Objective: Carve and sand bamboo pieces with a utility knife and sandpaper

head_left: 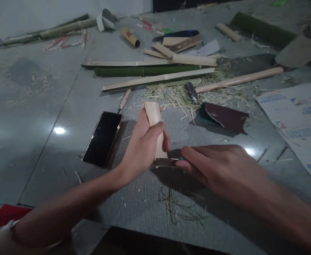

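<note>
My left hand (147,141) is closed around a pale split bamboo piece (152,112), its thumb lying across the front. The piece slants upright, its top end clear of my fingers. Closed on a small knife (166,162) is my right hand (211,163); a bit of green handle shows between the fingers. The flat blade lies across the bamboo's lower end, touching it or just in front of it; I cannot tell how deep it bites. Left of my left hand lies a black phone (102,139), and behind it a wooden-handled tool (124,101).
Long bamboo strips (158,78) and a green bamboo length (145,71) lie beyond my hands. A hammer (192,92) rests on shavings (168,97). Curled dark red sandpaper (227,117) lies to the right, beside a printed sheet (299,120). Thin fibres (174,209) lie in front.
</note>
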### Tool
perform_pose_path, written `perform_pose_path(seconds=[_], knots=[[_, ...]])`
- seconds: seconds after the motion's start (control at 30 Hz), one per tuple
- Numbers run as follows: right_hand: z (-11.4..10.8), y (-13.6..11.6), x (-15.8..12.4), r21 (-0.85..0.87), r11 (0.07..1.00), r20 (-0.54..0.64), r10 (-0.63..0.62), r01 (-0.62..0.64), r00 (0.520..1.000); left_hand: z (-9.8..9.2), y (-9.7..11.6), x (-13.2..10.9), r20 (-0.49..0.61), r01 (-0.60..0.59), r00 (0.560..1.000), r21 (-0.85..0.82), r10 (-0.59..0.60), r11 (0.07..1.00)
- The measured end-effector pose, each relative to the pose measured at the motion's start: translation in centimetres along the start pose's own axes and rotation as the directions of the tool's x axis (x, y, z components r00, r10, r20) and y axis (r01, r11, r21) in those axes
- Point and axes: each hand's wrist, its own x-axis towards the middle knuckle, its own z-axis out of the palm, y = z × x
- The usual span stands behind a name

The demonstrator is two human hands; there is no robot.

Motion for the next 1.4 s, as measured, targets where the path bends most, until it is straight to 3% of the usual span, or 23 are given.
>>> perform_pose_path(seconds=[0.17, 0.3, 0.43, 0.6, 0.73, 0.97, 1.07, 1.23, 1.4], knots=[[-0.5, 0.1, 0.1, 0.017, 1.0, 0.019, -0.023, 0.023, 1.0, 0.3, 0.1, -0.1, 0.011, -0.022, 1.0, -0.088, 0.023, 0.996], [-0.4, -0.5, -0.3, -0.012, 0.999, 0.071, -0.046, 0.047, 0.996, -0.8, 0.9, 0.7, -0.009, -0.055, 0.998, -0.124, 0.055, 0.991], [-0.1, -1.1, -0.7, 0.027, 0.997, 0.168, -0.07, 0.066, 0.983, -2.3, 2.0, 1.9, -0.272, -0.292, 0.932, -0.168, 0.24, 0.942], [0.2, 0.6, -0.6, 0.035, 0.999, 0.09, 0.009, -0.012, 0.996, -2.0, 1.8, 2.2, -0.168, -0.192, 0.974, -0.249, 0.153, 0.949], [0.6, 1.8, -0.8, 0.061, 0.997, 0.096, 0.039, -0.045, 0.995, -1.9, 0.9, 2.3, -0.045, -0.14, 0.99, -0.325, 0.133, 0.935], [-0.1, 1.8, -1.4, 0.129, 0.988, -0.003, 0.082, -0.081, 0.997, -2.0, -0.5, 2.9, 0.083, -0.012, 0.996, -0.361, 0.045, 0.933], [-0.3, 1.8, -1.5, 0.153, 0.985, -0.074, 0.091, -0.079, 0.993, -1.7, -0.9, 3.1, 0.127, 0.044, 0.992, -0.433, 0.013, 0.9], [0.0, 2.2, -1.6, 0.167, 0.982, -0.247, 0.132, -0.092, 0.96, -1.5, -1.1, 2.7, 0.282, 0.216, 0.958, -0.599, -0.049, 0.771], [0.6, 2.2, -1.8, 0.237, 0.954, -0.324, 0.258, -0.186, 0.91, -1.3, -1.2, 1.5, 0.371, 0.238, 0.928, -0.539, -0.026, 0.808]])
